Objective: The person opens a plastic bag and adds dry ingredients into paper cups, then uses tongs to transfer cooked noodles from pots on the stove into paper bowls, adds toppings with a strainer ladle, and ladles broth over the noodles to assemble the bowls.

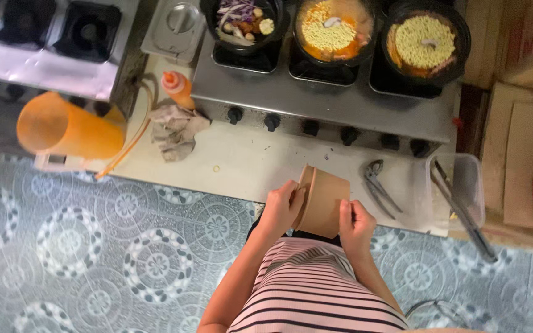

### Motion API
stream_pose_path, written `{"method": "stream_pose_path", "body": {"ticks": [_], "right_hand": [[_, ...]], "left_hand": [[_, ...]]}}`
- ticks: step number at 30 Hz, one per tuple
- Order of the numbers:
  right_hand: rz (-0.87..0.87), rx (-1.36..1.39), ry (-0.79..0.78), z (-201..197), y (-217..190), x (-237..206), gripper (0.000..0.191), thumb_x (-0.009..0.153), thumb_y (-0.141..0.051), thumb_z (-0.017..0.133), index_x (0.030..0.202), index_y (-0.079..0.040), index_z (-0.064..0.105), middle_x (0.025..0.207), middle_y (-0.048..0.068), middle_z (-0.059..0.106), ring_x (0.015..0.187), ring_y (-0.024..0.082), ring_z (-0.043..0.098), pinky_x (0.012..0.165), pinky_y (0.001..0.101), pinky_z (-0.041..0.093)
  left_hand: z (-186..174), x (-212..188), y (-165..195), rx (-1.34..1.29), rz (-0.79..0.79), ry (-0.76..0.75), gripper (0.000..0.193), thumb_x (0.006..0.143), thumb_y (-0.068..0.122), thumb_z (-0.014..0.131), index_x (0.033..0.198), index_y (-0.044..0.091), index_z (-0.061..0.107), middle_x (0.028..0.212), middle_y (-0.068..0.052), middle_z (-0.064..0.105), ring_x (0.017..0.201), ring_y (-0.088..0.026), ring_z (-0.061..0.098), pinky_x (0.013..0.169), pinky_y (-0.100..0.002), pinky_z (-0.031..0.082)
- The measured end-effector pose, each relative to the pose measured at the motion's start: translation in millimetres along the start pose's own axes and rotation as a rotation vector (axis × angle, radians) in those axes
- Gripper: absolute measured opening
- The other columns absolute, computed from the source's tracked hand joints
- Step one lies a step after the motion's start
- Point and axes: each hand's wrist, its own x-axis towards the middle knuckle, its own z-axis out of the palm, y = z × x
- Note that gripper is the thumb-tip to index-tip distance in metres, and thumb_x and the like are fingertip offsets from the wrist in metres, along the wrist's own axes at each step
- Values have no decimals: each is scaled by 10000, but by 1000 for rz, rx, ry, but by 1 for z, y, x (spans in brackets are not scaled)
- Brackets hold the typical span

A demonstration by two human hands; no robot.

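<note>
Brown paper bowls, apparently a nested stack tilted on its side, are held over the near edge of the counter, between the body and the row of stove knobs. The left hand is closed on the rim end of the stack, fingers wrapped over the lip; the right hand is clasped against the base end, thumb on the wall. Nothing rests on the counter beneath them, so the stack is carried wholly by the two hands.

Three black pots are seen on the burners along the far edge: one with purple cabbage and mixed pieces, and two filled with yellow noodles in orange broth. Metal pliers lie just beside the right hand, and long tongs stand in a clear plastic container at the right corner. An orange pitcher, an orange squeeze bottle and a crumpled cloth are seen towards the left edge.

Risk is judged to lie in the grip: thin paper walls can be crushed if squeezed, or a bowl may slip free and fall past the near edge to the patterned floor. Sleeves and paper are also kept close to what may be hot pots.
</note>
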Motion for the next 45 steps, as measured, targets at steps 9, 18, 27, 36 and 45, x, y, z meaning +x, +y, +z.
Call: {"method": "stream_pose_path", "body": {"ticks": [9,18,27,36,45], "right_hand": [[184,39,118,51,-44,-15,376,1050,-214,582,736,-24,503,617,-27,395,602,41,328,499,272,288],[72,113,260,113,-47,-15,263,1072,-166,578,871,-2,537,722,54,481,656,94,412,566,305,360],[-39,-230,238,109,-43,-4,318,1051,-138,606,774,3,535,604,103,473,508,180,385,490,345,335],[393,79,471,61,8,-10,309,1095,-260,583,914,-23,665,668,-4,514,592,91,436,498,313,334],[503,798,440,62,63,58,322,1097,-304,523,1249,-36,616,1143,64,699,1012,166,678,836,322,574]], "left_hand": [[-79,39,5,-9,-24,-224,195,943,120,683,862,-24,578,631,-195,569,490,-300,510,503,-395,455],[-60,54,-31,-95,-54,-18,161,1035,119,621,944,-5,573,628,-185,543,526,-308,511,497,-391,433],[-77,70,-61,73,-30,-19,219,1017,193,638,909,3,625,671,-204,626,542,-370,599,502,-409,476],[-159,101,-84,369,-204,61,195,992,225,642,967,40,697,789,-196,719,680,-364,708,600,-449,544],[-58,62,-140,469,156,-163,90,914,174,685,990,126,685,925,-96,718,835,-304,692,750,-477,534]]}}
